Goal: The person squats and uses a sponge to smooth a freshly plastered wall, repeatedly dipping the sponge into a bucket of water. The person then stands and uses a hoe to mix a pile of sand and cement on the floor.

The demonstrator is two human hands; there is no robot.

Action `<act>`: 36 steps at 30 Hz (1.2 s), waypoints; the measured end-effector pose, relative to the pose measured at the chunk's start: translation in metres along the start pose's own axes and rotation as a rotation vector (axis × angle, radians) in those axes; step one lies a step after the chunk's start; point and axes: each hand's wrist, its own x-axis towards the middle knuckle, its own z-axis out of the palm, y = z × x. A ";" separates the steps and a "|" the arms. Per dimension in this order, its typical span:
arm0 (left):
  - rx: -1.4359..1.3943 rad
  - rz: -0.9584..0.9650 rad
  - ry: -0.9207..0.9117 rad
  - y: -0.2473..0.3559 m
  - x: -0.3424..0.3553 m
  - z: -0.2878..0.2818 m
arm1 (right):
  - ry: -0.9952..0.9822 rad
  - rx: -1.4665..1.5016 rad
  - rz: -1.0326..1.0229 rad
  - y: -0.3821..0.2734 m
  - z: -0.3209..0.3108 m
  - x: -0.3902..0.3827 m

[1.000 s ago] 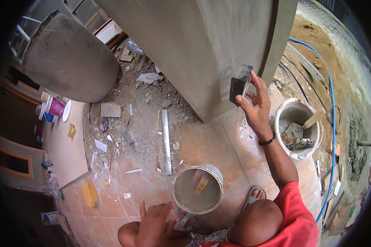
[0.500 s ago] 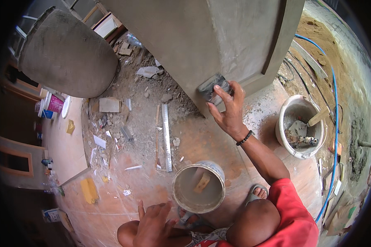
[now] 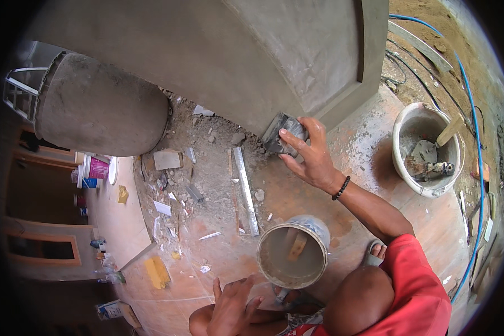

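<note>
My right hand (image 3: 313, 157), wearing a black beaded bracelet, grips a dark grey rectangular pad (image 3: 275, 132) between thumb and fingers. The pad lies against the lower corner of a grey plastered wall (image 3: 207, 61); its exact material is unclear. My left hand (image 3: 233, 305) rests by my left knee, empty, with its fingers apart. Between my hands and in front of my legs stands a bucket (image 3: 266, 263) of cloudy water with a wooden-looking piece (image 3: 298, 246) in it.
At the right, a whitish bucket (image 3: 399, 151) holds a trowel (image 3: 425, 151) and a brush-like tool. A blue hose (image 3: 480, 168) curves past it. Rubble, a metal strip (image 3: 246, 190) and a yellow sponge-like block (image 3: 157, 273) lie on the floor. A rounded grey column (image 3: 101, 106) stands left.
My right hand has moved the pad to the wall's lower left edge. The whole view has shifted, so the buckets and floor sit farther right. My left hand stays by the knee.
</note>
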 end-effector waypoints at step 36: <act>0.196 -0.119 -0.250 0.038 0.033 -0.020 | 0.205 -0.070 -0.292 -0.034 -0.052 0.144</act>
